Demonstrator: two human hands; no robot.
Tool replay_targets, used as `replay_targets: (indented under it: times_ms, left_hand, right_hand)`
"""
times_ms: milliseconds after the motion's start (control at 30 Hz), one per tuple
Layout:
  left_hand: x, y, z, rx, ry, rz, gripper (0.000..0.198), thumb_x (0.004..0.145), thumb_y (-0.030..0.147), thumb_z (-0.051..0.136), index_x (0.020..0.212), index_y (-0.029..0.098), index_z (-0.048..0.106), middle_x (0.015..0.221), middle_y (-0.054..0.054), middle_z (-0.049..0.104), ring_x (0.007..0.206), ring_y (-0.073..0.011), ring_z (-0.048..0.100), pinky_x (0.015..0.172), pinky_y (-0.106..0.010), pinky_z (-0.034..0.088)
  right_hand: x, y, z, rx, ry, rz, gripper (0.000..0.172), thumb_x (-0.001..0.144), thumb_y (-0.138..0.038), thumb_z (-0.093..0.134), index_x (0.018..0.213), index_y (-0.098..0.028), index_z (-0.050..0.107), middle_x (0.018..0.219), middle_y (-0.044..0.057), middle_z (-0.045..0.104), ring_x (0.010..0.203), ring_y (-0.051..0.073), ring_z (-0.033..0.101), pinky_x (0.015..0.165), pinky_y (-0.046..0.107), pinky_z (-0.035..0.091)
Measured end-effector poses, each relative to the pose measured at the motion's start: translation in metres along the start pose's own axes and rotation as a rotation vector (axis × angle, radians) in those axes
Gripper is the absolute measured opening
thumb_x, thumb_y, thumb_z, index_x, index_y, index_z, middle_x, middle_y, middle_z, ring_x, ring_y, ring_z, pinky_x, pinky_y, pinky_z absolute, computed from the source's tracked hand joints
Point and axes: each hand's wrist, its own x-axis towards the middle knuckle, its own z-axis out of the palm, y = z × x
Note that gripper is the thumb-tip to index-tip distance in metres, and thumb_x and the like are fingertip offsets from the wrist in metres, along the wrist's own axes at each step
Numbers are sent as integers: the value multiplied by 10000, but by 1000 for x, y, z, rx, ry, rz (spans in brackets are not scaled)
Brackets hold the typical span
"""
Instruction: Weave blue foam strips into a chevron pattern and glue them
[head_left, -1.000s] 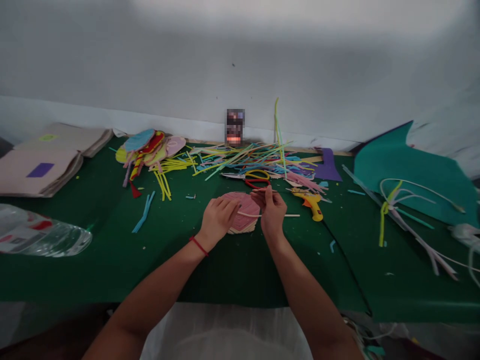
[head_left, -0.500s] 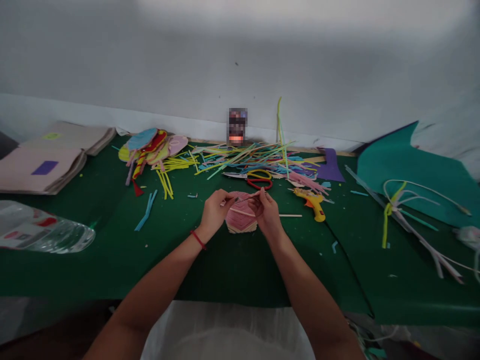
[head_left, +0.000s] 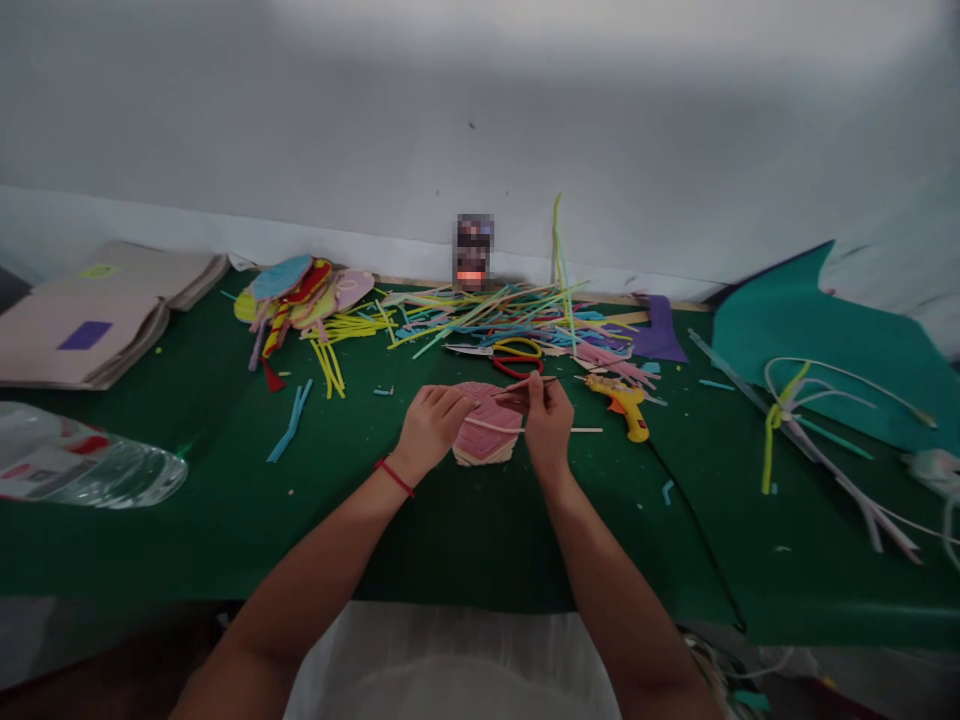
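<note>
A pink, ribbed piece [head_left: 484,440] with pale strips at its lower edge lies on the green table between my hands. My right hand [head_left: 549,415] is closed on thin tweezers, whose tips point left over the pink piece. My left hand [head_left: 431,430], with a red band at the wrist, has its fingers pressed together at the piece's upper left; what they hold, if anything, is too small to name. A thin pale strip [head_left: 586,430] runs across the pink piece and passes beneath my right hand.
Scissors [head_left: 517,355] and a heap of coloured strips [head_left: 480,315] lie behind the hands. A yellow glue gun [head_left: 628,402] with a black cord is to the right, a plastic bottle [head_left: 90,460] at the left. Teal sheet [head_left: 840,340] stands at the right.
My right hand has moved slightly right and turned, and the tweezers now show more clearly. My left hand has shifted a little, its fingers curled further over the pink piece.
</note>
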Motion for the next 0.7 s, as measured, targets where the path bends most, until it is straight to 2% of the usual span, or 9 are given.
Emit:
replay_targets:
  times_ms: [100, 167, 300, 367, 500, 567, 700]
  left_hand:
    - [1, 8, 3, -48, 6, -77, 159, 928, 216, 465, 859, 195, 607, 791, -38, 645, 756, -167, 570, 707, -323, 409]
    - [3, 14, 6, -143, 8, -180, 161, 919, 222, 481, 808, 191, 593, 759, -29, 625, 740, -165, 559, 683, -310, 406]
    - [8, 13, 11, -428, 2, -473, 166, 878, 201, 524, 714, 191, 546, 691, 12, 569, 660, -129, 535, 619, -255, 413]
    - [10, 7, 11, -462, 11, -543, 160, 857, 191, 540, 698, 189, 535, 681, 21, 553, 639, -120, 521, 607, -244, 409]
    - [9, -3, 4, -393, 53, -461, 148, 864, 196, 532, 716, 189, 546, 714, 2, 546, 694, -137, 527, 637, -262, 407]
    - [7, -2, 0, -325, 55, -387, 144, 880, 202, 517, 742, 191, 557, 727, -7, 554, 720, -149, 528, 666, -282, 403]
    - [5, 9, 0, -252, 21, -317, 168, 897, 223, 498, 748, 194, 569, 716, -10, 564, 729, -159, 518, 689, -302, 383]
  right_hand:
    - [-3, 1, 3, 69, 21, -48, 288, 829, -511, 555, 774, -228, 561, 718, -5, 653, 618, 152, 661, 618, 300, 555]
    - [-2, 3, 4, 138, 41, -41, 283, 830, -503, 557, 783, -223, 564, 742, -4, 662, 636, 148, 669, 640, 304, 559]
    - [5, 8, 2, 263, 53, 91, 349, 760, -549, 621, 726, -210, 544, 688, -15, 660, 578, 128, 654, 596, 273, 558]
    - [9, 11, 0, 287, 27, 175, 378, 720, -561, 658, 697, -206, 532, 648, -23, 650, 526, 111, 631, 550, 242, 546]
    - [13, 12, -4, 222, -77, 253, 409, 681, -569, 693, 647, -199, 523, 598, -24, 634, 436, 92, 576, 442, 212, 494]
    - [12, 9, -6, 144, -66, 187, 396, 709, -572, 666, 657, -203, 533, 591, -25, 627, 435, 105, 578, 441, 230, 494]
    - [7, 1, -6, 29, 40, -24, 335, 802, -550, 568, 744, -221, 557, 689, -7, 653, 549, 140, 634, 566, 284, 541]
